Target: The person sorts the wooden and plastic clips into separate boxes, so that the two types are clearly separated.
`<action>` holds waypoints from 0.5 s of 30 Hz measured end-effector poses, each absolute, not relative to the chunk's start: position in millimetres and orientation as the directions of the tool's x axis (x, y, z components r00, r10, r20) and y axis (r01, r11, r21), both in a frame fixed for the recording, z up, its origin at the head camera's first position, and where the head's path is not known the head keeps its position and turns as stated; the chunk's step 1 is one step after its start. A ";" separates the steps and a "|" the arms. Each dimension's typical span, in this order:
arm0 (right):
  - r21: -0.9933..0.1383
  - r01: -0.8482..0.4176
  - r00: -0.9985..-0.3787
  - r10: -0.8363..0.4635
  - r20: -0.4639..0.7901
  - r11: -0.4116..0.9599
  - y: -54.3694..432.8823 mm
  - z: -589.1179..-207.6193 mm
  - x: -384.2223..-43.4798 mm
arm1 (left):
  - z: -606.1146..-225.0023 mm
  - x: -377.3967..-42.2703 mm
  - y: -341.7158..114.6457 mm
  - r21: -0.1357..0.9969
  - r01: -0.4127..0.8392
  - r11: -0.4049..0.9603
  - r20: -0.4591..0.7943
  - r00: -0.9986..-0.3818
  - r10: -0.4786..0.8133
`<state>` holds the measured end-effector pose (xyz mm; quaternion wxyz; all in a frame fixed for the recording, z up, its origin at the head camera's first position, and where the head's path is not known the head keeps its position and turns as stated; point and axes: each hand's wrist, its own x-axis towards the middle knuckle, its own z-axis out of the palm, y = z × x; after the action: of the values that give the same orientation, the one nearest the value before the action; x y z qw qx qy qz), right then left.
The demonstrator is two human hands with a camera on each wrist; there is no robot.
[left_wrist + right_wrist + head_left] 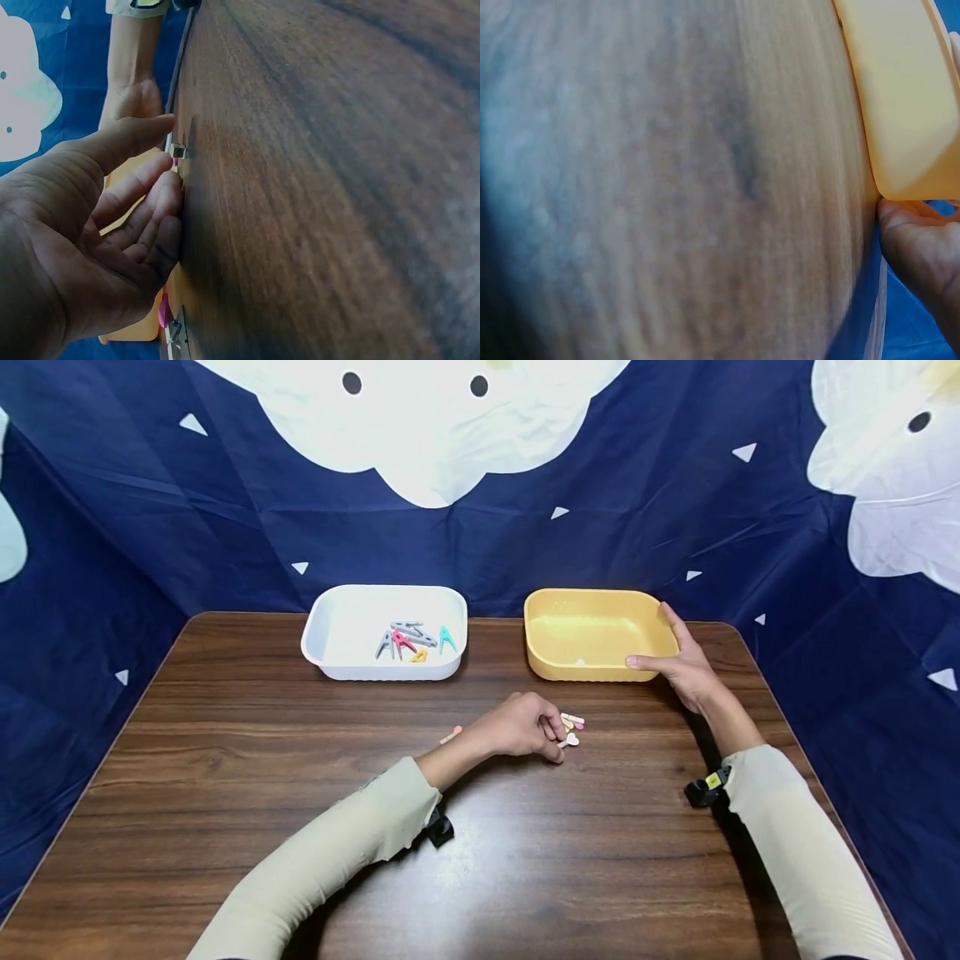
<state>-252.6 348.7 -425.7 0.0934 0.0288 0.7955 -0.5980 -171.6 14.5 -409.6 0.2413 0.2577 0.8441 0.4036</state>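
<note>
Leftmost, the white rectangular plastic tray (pixel 330 635) sits at the far side of your brown wood-grain table (pixel 225 793), with a heap of grey, red, yellow and teal clothes pegs (pixel 415 642) in it, well apart from both hands. Near the table's middle, your left hand (pixel 522 727) rests knuckles-up with its fingers loosely curled over a small cluster of pale pink and cream pegs (pixel 572 728), touching them, though no view shows a firm pinch. Rightmost, your right hand (pixel 678 662) grips the near right corner of the yellow rectangular plastic tray (pixel 592 631), thumb along the front rim, fingers on the right rim.
</note>
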 end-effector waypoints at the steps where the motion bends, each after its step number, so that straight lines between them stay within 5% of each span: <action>1: -0.946 0.158 -0.981 -0.067 -0.184 0.283 348.8 -425.7 -252.6 | -409.4 -171.4 15.0 0.804 0.239 0.544 -0.201 -0.752 0.628; 15: -0.945 0.158 -0.981 -0.067 -0.184 0.285 350.7 -423.5 -251.8 | -411.0 -172.2 20.6 0.798 0.229 0.558 -0.208 -0.764 0.611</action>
<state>-251.8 350.7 -423.5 0.0940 0.0286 0.7960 -0.5972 -172.2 20.6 -411.0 0.2389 0.2472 0.8496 0.4000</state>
